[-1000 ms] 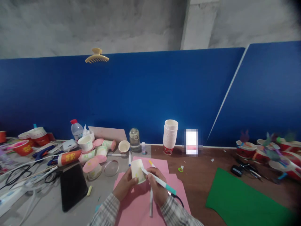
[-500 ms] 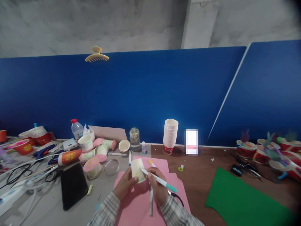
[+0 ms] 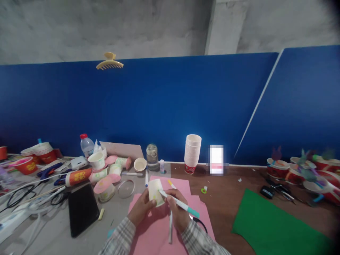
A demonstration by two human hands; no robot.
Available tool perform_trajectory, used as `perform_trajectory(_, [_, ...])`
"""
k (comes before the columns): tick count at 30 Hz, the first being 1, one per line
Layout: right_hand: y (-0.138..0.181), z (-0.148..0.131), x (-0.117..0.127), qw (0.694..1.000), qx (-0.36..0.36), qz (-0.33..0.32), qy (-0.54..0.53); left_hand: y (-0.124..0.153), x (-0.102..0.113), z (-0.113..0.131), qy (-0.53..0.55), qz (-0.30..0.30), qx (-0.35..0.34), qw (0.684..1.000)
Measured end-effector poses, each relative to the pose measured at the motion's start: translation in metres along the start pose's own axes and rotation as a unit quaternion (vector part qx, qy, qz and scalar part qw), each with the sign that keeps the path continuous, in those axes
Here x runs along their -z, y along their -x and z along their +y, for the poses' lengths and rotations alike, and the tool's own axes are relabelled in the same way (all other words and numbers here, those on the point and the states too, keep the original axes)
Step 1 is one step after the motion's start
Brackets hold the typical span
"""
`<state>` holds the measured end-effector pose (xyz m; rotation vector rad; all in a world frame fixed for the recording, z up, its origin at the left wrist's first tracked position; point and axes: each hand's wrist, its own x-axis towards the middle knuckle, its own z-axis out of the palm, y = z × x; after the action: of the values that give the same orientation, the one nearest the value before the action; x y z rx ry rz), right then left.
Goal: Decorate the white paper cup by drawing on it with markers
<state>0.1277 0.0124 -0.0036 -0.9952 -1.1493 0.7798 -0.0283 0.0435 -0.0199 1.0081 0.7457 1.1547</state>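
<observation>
My left hand (image 3: 141, 206) is closed round the left side of a small white paper cup (image 3: 155, 190) with pale yellow-green marks on its wall. In my right hand (image 3: 178, 209) is a white marker with a teal end (image 3: 183, 204); its tip meets the cup's wall, and my right fingers are close to the cup's edge. A second, greyish-white pen (image 3: 170, 230) shows below my right hand; whether that hand also holds it I cannot tell. Pink paper sheets (image 3: 152, 233) lie beneath both hands, and a yellow-ended marker (image 3: 171, 183) lies just beyond them.
A tall stack of paper cups (image 3: 192, 152) and a glass jar (image 3: 152, 157) stand behind the pink sheets. To the left are decorated cups (image 3: 105, 187), a black tablet (image 3: 83, 209) and cables. Green felt (image 3: 268, 223), scissors (image 3: 285, 193) and red cups (image 3: 277, 167) lie to the right.
</observation>
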Motion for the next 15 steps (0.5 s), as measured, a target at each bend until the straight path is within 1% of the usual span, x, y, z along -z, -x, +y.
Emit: perform_trajectory(15, [-0.0012, 0.0018, -0.0003, 1.0, 0.013, 0.001, 0.001, -0.0002, 0.0027, -0.0021, -0.041, -0.005, -0.012, 0.999])
